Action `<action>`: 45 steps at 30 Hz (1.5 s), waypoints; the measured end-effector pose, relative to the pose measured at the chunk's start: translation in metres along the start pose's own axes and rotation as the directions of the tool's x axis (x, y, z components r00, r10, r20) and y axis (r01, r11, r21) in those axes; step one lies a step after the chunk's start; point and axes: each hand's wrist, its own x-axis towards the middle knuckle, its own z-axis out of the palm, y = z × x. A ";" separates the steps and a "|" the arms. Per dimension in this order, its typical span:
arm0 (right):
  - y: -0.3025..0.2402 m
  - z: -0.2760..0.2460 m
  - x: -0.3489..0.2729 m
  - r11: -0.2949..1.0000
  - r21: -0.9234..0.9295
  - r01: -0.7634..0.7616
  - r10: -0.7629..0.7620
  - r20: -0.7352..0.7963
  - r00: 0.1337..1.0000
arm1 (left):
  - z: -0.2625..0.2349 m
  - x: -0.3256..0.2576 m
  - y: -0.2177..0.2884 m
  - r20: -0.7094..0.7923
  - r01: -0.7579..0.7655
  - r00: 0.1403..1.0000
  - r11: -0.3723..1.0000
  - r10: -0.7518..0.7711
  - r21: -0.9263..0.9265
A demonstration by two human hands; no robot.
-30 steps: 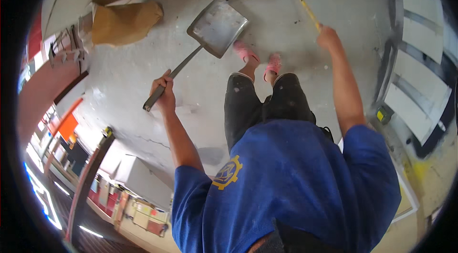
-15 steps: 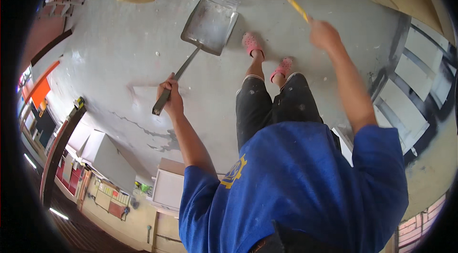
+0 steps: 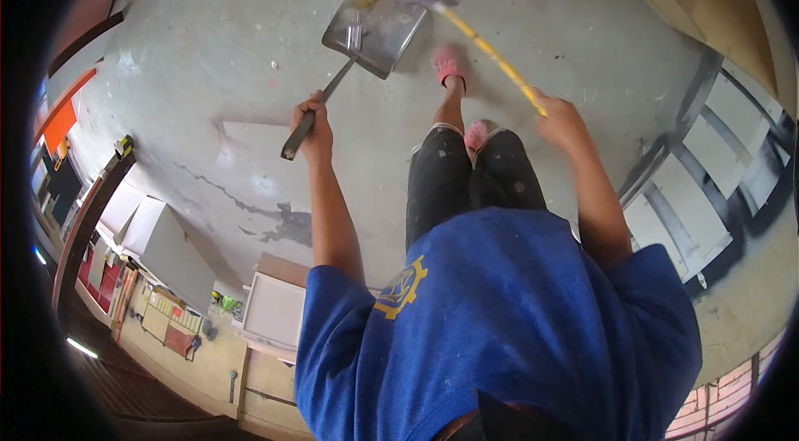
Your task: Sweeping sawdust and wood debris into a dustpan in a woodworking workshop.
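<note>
Dustpan (image 3: pixel 376 25) is out in front on the grey concrete floor (image 3: pixel 183 66), just left of the pink slipper (image 3: pixel 449 66). Left hand (image 3: pixel 312 125) is wrapped tight round its long dark handle (image 3: pixel 320 104). Right hand (image 3: pixel 559 118) is gripping a yellow broom (image 3: pixel 487 48), and its blurry head looks like it's over the pan's far edge. 2 white cabinets (image 3: pixel 154 237) sit off to the left.

Bright even daylight over the grey concrete floor (image 3: pixel 208 66), soft shadow beside my legs, my yellow-handled broom (image 3: pixel 491 54) motion-blurred, fisheye bending edges, black vignette corners.
</note>
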 end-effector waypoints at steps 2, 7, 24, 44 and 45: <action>0.051 0.012 -0.019 0.984 0.163 -0.064 0.088 -0.148 0.985 | -0.006 0.001 0.005 0.026 0.040 0.999 0.997 -0.038 -0.067; 0.152 0.017 0.042 0.917 0.236 -0.322 0.384 -0.303 0.872 | -0.047 0.010 0.001 0.030 0.120 0.993 0.979 -0.117 -0.166; -0.009 0.161 -0.067 0.887 0.452 -0.097 0.139 -0.059 0.989 | -0.027 0.075 -0.059 0.478 -0.160 0.878 0.952 0.016 0.261; 0.149 0.308 -0.010 0.480 0.687 -0.545 0.710 0.061 0.701 | -0.029 0.048 -0.013 0.483 0.087 0.855 0.969 -0.191 0.231; 0.129 0.306 0.005 0.649 0.582 -0.490 0.621 -0.033 0.783 | -0.029 0.052 -0.010 0.494 0.086 0.846 0.966 -0.201 0.245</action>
